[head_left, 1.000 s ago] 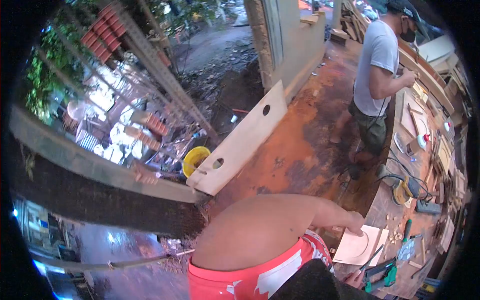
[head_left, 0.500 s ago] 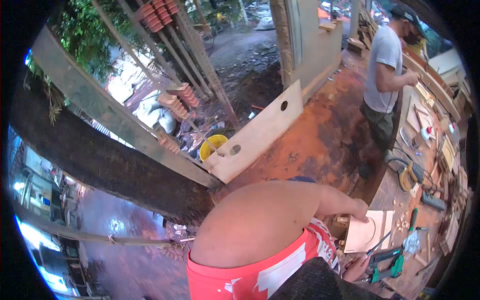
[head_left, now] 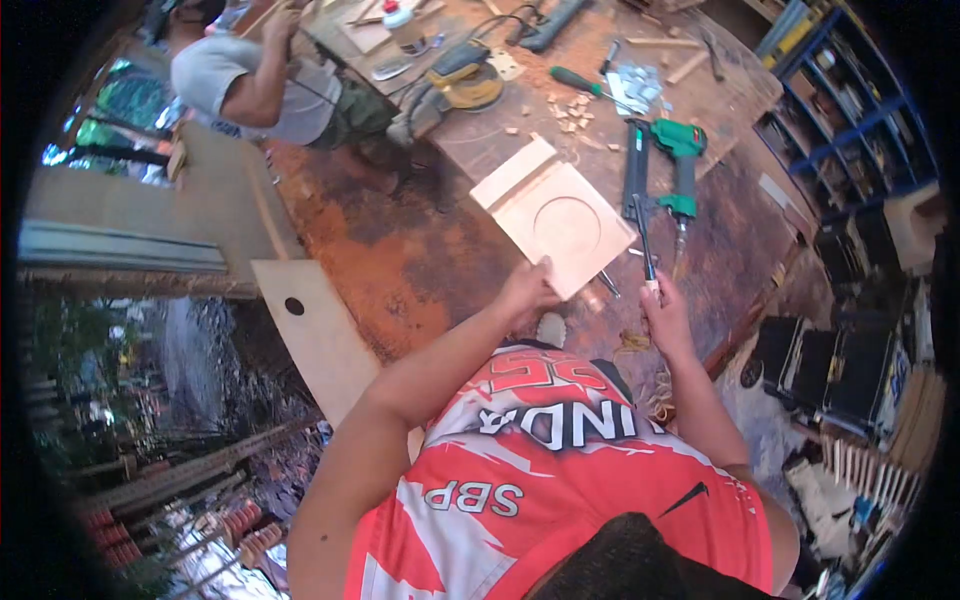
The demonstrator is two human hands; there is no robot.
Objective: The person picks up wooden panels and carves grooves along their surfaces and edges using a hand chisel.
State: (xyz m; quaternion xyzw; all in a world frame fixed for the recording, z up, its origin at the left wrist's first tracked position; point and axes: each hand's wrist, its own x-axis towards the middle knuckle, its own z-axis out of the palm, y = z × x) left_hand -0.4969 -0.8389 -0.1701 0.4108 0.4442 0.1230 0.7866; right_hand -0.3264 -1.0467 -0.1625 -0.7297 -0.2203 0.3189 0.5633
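Observation:
My left hand is closed on the near corner of a pale wooden board. A circle is marked or grooved in the board's face, and a raised wood strip runs along its far left side. In my right hand is a slim, dark, long-shafted hand tool, its tip pointing away from me beside the board's right corner. Whether that tip touches anything I cannot tell. Just beyond it on the workbench lies a green and black nail gun. A small metal point shows beside the board's near edge.
Small wood blocks, a green-handled screwdriver and a yellow sander lie farther back on the bench. Another person stands at the far left side. Blue shelving and black cases are on the right.
The head view has swung toward the bench, so the board and both hands now sit near the middle. My left hand stays on the board; my right hand keeps the slim tool.

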